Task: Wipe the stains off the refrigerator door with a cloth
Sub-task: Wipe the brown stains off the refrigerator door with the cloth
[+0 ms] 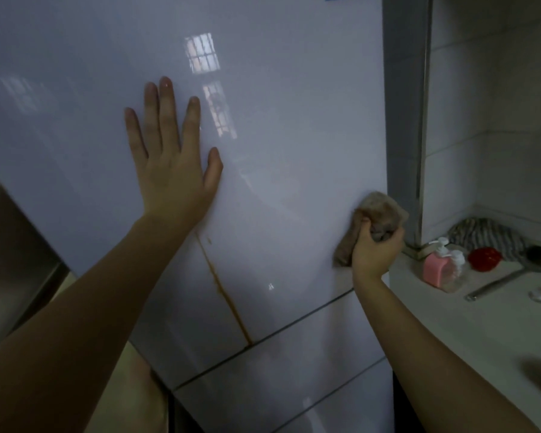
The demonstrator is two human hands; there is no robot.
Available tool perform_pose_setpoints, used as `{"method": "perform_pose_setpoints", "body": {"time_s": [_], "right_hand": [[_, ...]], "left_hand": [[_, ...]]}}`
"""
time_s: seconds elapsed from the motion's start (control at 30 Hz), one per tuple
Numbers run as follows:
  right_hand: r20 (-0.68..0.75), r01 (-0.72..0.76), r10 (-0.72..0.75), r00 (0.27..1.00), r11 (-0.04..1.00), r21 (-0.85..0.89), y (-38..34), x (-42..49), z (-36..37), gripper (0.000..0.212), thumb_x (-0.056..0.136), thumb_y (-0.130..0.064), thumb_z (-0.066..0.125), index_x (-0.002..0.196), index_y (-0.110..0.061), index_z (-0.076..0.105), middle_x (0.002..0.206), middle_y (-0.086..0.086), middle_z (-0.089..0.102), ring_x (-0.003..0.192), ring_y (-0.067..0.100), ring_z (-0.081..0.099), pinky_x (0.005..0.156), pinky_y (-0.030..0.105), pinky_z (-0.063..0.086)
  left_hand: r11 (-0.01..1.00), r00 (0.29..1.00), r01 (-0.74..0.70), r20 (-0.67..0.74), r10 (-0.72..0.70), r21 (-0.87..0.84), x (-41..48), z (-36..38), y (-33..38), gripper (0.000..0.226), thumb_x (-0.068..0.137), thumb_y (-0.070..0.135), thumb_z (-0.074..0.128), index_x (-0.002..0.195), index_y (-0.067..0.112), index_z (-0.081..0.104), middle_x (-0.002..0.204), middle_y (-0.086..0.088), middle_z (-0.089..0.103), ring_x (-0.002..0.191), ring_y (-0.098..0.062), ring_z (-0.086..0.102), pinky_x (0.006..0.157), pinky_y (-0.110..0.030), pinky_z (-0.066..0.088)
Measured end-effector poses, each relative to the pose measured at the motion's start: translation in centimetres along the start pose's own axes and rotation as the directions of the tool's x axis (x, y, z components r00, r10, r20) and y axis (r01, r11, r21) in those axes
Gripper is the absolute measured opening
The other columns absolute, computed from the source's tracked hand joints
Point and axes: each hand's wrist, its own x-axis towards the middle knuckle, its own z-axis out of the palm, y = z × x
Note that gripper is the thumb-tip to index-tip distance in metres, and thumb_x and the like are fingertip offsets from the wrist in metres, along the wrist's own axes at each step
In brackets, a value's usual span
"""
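Now right hand (375,248) grip curled round bunched cloth (383,212) at right edge of refrigerator door (294,120); left hand (172,173) spread flat on door. Brown stain (228,295) runs slantwise down door, left of and below cloth, top near left hand.

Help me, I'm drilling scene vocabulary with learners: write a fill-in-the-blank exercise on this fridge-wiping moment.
1. The cloth is gripped by the ____ hand.
2. The left hand lies flat on the door, holding ____.
3. The stain runs down the door to the ____ of the cloth.
4. The bottle on the counter is coloured ____.

Missing words: right; nothing; left; pink.
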Motion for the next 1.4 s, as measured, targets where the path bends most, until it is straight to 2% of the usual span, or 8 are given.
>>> {"method": "perform_pose_setpoints", "body": {"time_s": [0.23,0.43,0.67,0.8,0.97,1.13,1.23,1.4], "right_hand": [[0.328,0.341,-0.305,0.894,0.938,-0.056,0.4,-3.0,0.4,0.055,0.082,-0.022,0.08,0.131,-0.023,0.052,0.125,-0.003,0.048,0.119,0.013,0.054,0.101,0.019,0.045],[0.058,0.046,-0.045,0.997,0.999,-0.015,3.2,-0.8,-1.2,0.053,0.085,-0.022,0.077,0.131,-0.004,0.056,0.126,0.014,0.061,0.121,0.031,0.057,0.109,0.046,0.046],[-0.023,0.024,-0.025,0.999,0.998,-0.066,6.6,1.0,-3.0,0.057,0.087,-0.017,0.077,0.135,0.002,0.054,0.131,0.019,0.06,0.125,0.036,0.056,0.113,0.043,0.043],[0.188,0.126,-0.107,0.976,0.988,-0.091,6.9,-2.0,-3.0,0.063,0.083,-0.023,0.077,0.138,-0.007,0.05,0.132,0.013,0.055,0.126,0.029,0.054,0.111,0.044,0.045],[0.458,0.396,-0.311,0.832,0.913,-0.099,7.6,-5.1,-3.8,0.065,0.079,-0.028,0.078,0.136,-0.023,0.048,0.132,-0.001,0.045,0.124,0.01,0.049,0.105,0.013,0.041],[0.139,0.075,-0.07,0.988,0.997,-0.036,8.3,-0.7,-3.5,0.059,0.082,-0.016,0.078,0.134,-0.004,0.053,0.132,0.016,0.057,0.124,0.03,0.057,0.108,0.035,0.046],[-0.095,-0.073,0.071,0.993,0.997,-0.021,9.0,1.8,-4.2,0.048,0.086,-0.013,0.078,0.125,0.005,0.059,0.125,0.019,0.064,0.12,0.035,0.062,0.096,0.022,0.043],[0.045,0.031,-0.027,0.999,0.995,-0.093,9.7,-1.4,-4.0,0.059,0.085,-0.016,0.078,0.135,0.001,0.052,0.13,0.012,0.056,0.127,0.032,0.054,0.109,0.031,0.042]], "left_hand": [[1.0,0.998,-0.005,0.067,0.006,-0.019,0.2,-1.0,1.0,0.061,0.097,0.04,0.043,0.151,0.011,0.036,0.166,-0.024,0.017,0.155,-0.043,0.013,0.123,-0.068,0.008],[0.942,0.944,-0.31,0.079,0.321,-0.126,-4.1,-0.4,6.3,0.048,0.099,0.035,0.046,0.14,0.011,0.056,0.159,-0.021,0.039,0.15,-0.037,0.034,0.119,-0.07,0.02],[0.96,0.955,-0.223,0.158,0.25,-0.167,-11.6,1.9,10.2,0.052,0.1,0.039,0.046,0.144,0.012,0.051,0.161,-0.021,0.034,0.152,-0.036,0.031,0.122,-0.066,0.016],[0.963,0.959,-0.205,0.163,0.233,-0.172,-13.9,2.7,10.9,0.054,0.1,0.039,0.044,0.146,0.012,0.048,0.163,-0.02,0.031,0.153,-0.036,0.027,0.124,-0.063,0.011],[0.966,0.961,-0.208,0.152,0.231,-0.154,-14.5,3.2,11.0,0.053,0.101,0.039,0.043,0.147,0.012,0.047,0.164,-0.02,0.027,0.155,-0.035,0.024,0.125,-0.063,0.011],[0.965,0.963,-0.213,0.132,0.234,-0.153,-14.6,3.4,10.8,0.052,0.1,0.036,0.047,0.145,0.011,0.049,0.164,-0.02,0.029,0.154,-0.035,0.025,0.124,-0.063,0.013],[0.965,0.965,-0.207,0.131,0.229,-0.161,-14.6,3.3,10.9,0.052,0.099,0.035,0.048,0.145,0.011,0.05,0.164,-0.02,0.029,0.154,-0.035,0.025,0.124,-0.062,0.013],[0.968,0.968,-0.2,0.124,0.219,-0.152,-14.6,3.6,11.0,0.053,0.099,0.036,0.046,0.145,0.011,0.049,0.165,-0.019,0.027,0.155,-0.034,0.023,0.126,-0.059,0.008]]}}
